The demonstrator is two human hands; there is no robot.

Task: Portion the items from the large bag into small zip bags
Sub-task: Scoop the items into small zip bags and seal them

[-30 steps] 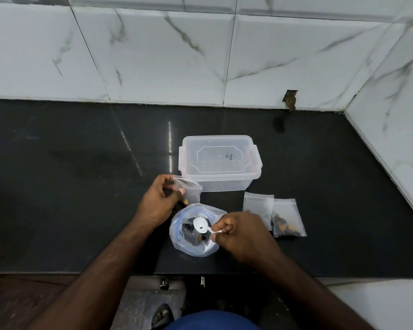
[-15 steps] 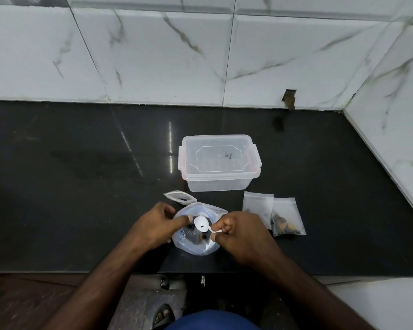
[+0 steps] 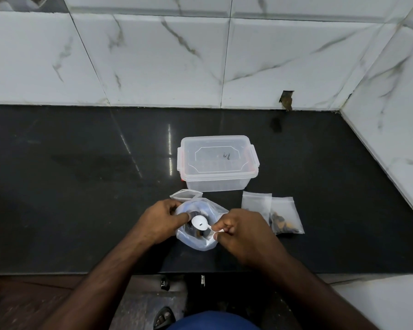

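Note:
The large clear bag (image 3: 198, 241) with dark items inside sits open near the counter's front edge. My left hand (image 3: 160, 220) grips its left rim and holds the mouth open. My right hand (image 3: 239, 229) pinches the handle of a small white spoon (image 3: 199, 222), whose bowl hangs over the bag's mouth. A small open zip bag (image 3: 186, 195) stands just behind the large bag, untouched. To the right lie two small zip bags: a pale one (image 3: 256, 202) and one with brown items (image 3: 285, 217).
A clear lidded plastic box (image 3: 217, 163) stands behind the bags on the black counter (image 3: 81, 186). White marble tile walls (image 3: 153, 55) close off the back and the right side. The counter's front edge runs just below my wrists.
My left hand let go of the small open zip bag, left it standing behind the large bag, and moved down to grip the large bag's rim. The spoon hand barely moved.

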